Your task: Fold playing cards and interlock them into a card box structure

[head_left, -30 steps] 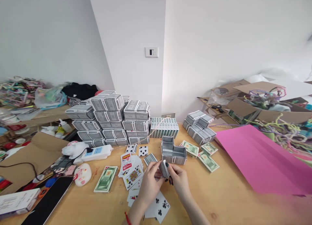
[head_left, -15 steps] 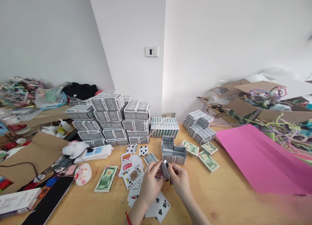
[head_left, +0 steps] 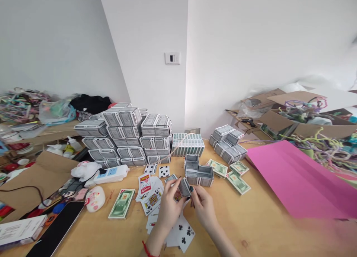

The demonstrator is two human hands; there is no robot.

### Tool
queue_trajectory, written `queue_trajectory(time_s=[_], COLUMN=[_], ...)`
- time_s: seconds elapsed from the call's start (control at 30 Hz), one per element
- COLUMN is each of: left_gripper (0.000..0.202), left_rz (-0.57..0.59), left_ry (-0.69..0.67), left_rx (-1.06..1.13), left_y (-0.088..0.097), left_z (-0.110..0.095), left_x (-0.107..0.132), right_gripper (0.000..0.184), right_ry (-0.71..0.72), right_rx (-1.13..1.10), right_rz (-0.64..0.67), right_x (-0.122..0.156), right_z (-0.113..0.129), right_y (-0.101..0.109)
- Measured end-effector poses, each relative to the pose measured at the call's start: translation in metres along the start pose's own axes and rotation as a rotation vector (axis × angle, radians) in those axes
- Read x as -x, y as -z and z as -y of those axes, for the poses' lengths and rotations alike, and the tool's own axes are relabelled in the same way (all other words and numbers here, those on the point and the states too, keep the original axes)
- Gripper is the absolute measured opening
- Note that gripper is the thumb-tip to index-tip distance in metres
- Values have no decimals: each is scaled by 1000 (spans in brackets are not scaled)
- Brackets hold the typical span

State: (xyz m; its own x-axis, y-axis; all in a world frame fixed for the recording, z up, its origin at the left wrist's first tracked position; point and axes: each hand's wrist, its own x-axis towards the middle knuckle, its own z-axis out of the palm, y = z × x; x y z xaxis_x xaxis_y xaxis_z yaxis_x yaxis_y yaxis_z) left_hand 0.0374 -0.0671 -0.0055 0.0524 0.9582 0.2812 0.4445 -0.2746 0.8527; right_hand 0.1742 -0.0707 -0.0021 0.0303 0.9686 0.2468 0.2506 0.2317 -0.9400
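Both hands meet over the wooden table (head_left: 251,227) and pinch one folded playing card (head_left: 184,186) between them. My left hand (head_left: 168,209) grips its left side, fingers curled. My right hand (head_left: 203,207), with dark nails, holds the right side. Just beyond the card stands a small open box built of folded cards (head_left: 198,171). Loose face-up cards (head_left: 152,197) lie under and left of my hands, with a five of clubs (head_left: 184,234) near my wrists.
Stacks of card-built boxes (head_left: 125,138) rise at the back left, smaller ones (head_left: 228,143) at back right. Green card packs (head_left: 122,203) lie about. A pink sheet (head_left: 295,179) covers the right. A white power strip (head_left: 110,174) and black tablet (head_left: 54,231) lie left.
Both hands have lifted slightly and shifted the folded card a little up and left; its tilt has changed. Everything else on the table stays put.
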Motion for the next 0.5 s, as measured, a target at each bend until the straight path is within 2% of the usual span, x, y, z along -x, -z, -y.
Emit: queue_trajectory(time_s=[0.1, 0.27, 0.37, 0.5], left_gripper=[53, 53, 55, 57], left_rz=[-18, -51, -27, 35], left_ry=[2, -42, -32, 25], left_rx=[-48, -116, -96, 87], left_y=[4, 4, 3, 3], left_z=[0, -3, -4, -5], left_x=[-2, -1, 1, 1], right_gripper=[32, 27, 28, 33], right_ry=[63, 102, 10, -204], right_rx=[79, 167, 90, -246], right_rz=[18, -52, -36, 52], right_x=[1, 3, 1, -4], right_z=[-3, -11, -14, -16], right_y=[0, -2, -2, -3])
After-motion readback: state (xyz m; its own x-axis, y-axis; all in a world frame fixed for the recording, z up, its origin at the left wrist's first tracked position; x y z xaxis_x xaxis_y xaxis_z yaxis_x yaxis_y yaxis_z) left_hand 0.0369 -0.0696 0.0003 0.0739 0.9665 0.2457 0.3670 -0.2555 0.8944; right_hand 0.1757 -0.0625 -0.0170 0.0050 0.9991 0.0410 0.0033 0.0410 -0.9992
